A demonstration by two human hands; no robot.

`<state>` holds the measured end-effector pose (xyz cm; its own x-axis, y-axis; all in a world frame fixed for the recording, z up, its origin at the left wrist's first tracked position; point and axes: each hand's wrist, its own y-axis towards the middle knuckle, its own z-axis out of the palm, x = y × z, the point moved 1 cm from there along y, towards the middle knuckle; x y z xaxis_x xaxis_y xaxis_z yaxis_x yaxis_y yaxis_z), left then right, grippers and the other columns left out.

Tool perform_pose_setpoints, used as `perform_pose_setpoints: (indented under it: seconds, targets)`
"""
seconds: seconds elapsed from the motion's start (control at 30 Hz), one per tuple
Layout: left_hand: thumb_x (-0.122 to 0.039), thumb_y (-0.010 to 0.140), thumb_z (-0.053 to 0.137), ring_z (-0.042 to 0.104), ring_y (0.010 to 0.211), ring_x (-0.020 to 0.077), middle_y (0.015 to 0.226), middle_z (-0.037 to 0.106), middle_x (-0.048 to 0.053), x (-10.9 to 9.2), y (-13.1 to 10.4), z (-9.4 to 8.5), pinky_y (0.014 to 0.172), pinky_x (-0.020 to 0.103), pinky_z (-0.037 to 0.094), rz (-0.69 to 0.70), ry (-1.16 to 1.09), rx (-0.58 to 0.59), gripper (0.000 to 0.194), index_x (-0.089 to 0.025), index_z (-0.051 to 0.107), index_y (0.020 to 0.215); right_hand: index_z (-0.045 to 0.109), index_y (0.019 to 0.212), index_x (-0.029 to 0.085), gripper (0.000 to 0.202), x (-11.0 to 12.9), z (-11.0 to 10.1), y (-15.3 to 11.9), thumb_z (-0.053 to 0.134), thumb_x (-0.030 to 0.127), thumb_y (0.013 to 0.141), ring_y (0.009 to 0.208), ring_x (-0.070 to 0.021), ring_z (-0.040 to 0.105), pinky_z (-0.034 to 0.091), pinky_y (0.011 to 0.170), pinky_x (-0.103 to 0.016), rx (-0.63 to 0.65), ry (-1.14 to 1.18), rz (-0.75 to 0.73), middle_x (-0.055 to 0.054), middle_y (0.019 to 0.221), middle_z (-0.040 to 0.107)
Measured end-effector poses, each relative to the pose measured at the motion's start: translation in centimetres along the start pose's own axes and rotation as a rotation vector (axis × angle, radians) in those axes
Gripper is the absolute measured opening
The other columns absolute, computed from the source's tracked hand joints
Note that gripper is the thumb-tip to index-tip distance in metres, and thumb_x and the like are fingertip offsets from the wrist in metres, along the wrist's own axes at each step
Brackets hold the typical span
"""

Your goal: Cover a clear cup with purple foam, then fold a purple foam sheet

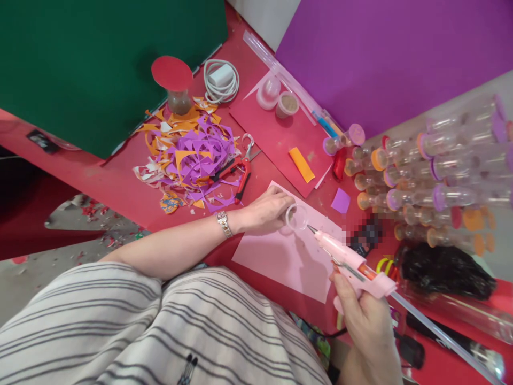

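Observation:
My left hand, with a watch on its wrist, holds a small clear plastic cup by its side, its round rim facing the glue gun. In my right hand is a pink glue gun, fingers wrapped round its handle. A long clear glue stick sticks out of its back. The metal nozzle points at the cup's rim, very close to it; whether they touch I cannot tell. Beneath both lies a pale pink sheet on the red table.
Purple and orange paper scraps lie at the left beside red-handled pliers. Stacked clear bottles stand at the right, near a black bag. A white cable and an orange strip lie farther back.

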<state>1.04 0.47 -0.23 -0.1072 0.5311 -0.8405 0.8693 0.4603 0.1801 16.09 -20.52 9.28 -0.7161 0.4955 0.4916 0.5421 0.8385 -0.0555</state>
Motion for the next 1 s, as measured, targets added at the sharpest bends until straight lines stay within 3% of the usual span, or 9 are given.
perform_pose_setpoints:
  seconds: [0.43, 1.0]
  targets:
    - [-0.013, 0.085, 0.053, 0.052, 0.085, 0.0178, 0.084, 0.06, 0.003, 0.09, -0.08, 0.16, 0.093, 0.034, 0.041, 0.001, -0.009, -0.02, 0.005, -0.017, 0.054, 0.083, 0.068, 0.087, 0.02, 0.038, 0.11, -0.06, -0.1, 0.064, 0.057, 0.079, 0.066, -0.0245, 0.069, 0.055, 0.055, -0.033, 0.004, 0.025, 0.041, -0.004, 0.06, 0.065]
    - [-0.013, 0.084, 0.054, 0.052, 0.086, 0.0182, 0.084, 0.061, 0.003, -0.09, -0.17, -0.03, 0.094, 0.035, 0.042, 0.001, -0.01, -0.016, 0.004, -0.017, 0.056, 0.084, 0.067, 0.079, 0.02, 0.041, -0.15, 0.17, 0.16, 0.064, 0.061, 0.078, 0.068, -0.0258, 0.069, 0.056, 0.059, -0.035, -0.01, -0.012, 0.008, -0.004, 0.057, 0.063]
